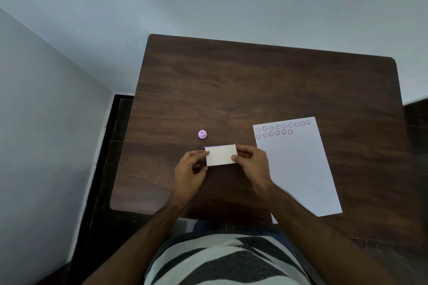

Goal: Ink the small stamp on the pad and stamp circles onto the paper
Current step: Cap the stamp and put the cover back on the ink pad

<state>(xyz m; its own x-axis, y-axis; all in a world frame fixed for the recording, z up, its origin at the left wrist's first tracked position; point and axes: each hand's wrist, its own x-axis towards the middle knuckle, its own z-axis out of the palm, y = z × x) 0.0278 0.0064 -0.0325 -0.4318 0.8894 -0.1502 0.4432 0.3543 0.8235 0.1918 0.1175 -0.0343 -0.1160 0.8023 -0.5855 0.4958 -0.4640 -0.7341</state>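
The ink pad (221,154) is a small flat box with a white lid and a purple edge showing at its left and top. My left hand (190,169) pinches its left end and my right hand (252,162) pinches its right end, just above the table. The small pink stamp (202,134) stands upright by itself on the table, a little beyond the pad to the left. The white paper (298,169) lies to the right, carrying two rows of several purple stamped circles (278,129) along its far edge.
The dark wooden table (254,81) reaches from my lap to a pale wall. Its left edge drops to a dark floor strip (108,146) beside another wall. The paper's near corner hangs over the table's front edge.
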